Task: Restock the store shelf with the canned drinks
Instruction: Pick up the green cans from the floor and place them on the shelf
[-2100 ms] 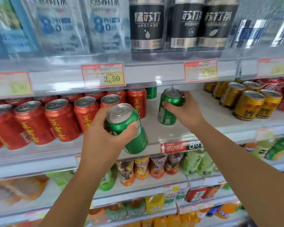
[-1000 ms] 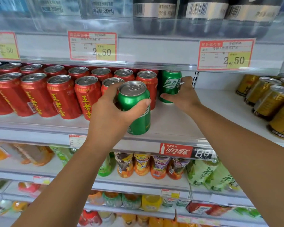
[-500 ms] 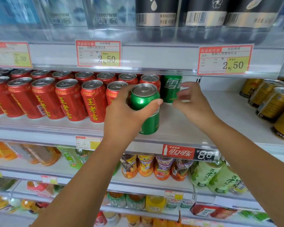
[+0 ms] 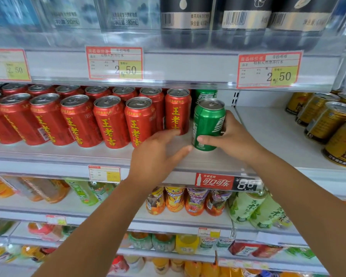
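Half a second ago the green can was in the left hand. Now it has passed to the right hand, and the left has let go.

Nearest, both bare forearms reach up from the bottom of the view over the lower shelves, where rows of juice and tea bottles stand. On the shelf edge below the hands sits a red label strip with a digital price beside it.

The left hand is relaxed and holds nothing. Its fingers are stretched forward and spread over the shelf just in front of the red cans, its thumb pointing toward the green can's base.

The right hand grips the green can from its right side, thumb across the lower front and fingers wrapped behind. The can is upright, leaning slightly, with its base at the shelf surface — whether it rests there fully I cannot tell. It stands just right of the nearest red can, in the gap between the red cans and the gold cans, which are well apart to the right.

Straight behind it a second green can stands at the back of the shelf, partly hidden.

Higher up, paper price tags reading 2.50 hang on the upper shelf's edge — above them are clear water bottles and dark bottles.
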`<act>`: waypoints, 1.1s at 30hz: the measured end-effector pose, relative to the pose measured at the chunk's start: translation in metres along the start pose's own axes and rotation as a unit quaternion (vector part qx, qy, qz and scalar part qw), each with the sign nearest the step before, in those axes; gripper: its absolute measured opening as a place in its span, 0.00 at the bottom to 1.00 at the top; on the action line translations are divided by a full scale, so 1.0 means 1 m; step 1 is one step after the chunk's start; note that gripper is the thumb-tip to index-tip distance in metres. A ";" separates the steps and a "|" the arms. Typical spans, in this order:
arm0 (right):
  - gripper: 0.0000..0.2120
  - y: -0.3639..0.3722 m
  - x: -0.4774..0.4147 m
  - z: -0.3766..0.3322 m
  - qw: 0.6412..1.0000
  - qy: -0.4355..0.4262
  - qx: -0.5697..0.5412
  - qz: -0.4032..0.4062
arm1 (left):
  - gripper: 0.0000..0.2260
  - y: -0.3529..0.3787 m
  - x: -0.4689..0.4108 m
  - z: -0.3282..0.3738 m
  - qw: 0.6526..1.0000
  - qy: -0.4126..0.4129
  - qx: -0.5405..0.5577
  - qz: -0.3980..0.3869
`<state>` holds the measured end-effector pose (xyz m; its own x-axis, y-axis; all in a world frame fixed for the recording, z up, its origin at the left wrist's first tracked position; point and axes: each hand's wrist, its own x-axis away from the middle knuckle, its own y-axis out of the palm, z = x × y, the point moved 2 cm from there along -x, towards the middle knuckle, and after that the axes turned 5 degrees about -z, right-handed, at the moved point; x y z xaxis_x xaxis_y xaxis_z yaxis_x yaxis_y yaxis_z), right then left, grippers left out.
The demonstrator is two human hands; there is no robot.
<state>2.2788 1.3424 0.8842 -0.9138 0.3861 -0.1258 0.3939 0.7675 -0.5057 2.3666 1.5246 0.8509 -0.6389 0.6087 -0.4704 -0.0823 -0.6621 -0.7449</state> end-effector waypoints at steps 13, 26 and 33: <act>0.35 0.002 -0.014 0.010 0.996 0.009 0.045 0.080 | 0.23 0.017 0.014 -0.010 0.979 0.170 -0.093 0.067; 0.37 0.003 -0.022 0.008 0.993 0.018 0.072 0.091 | 0.25 0.016 0.014 -0.010 0.980 0.163 -0.101 0.058; 0.38 0.007 -0.031 0.007 0.991 0.048 0.072 0.105 | 0.24 0.017 0.013 -0.012 0.979 0.171 -0.094 0.064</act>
<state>2.3094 1.3320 0.8782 -0.7970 0.5817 -0.1625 0.5494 0.5865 -0.5951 2.3660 1.5259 0.8267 -0.3394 0.6581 -0.6721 0.1443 -0.6696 -0.7286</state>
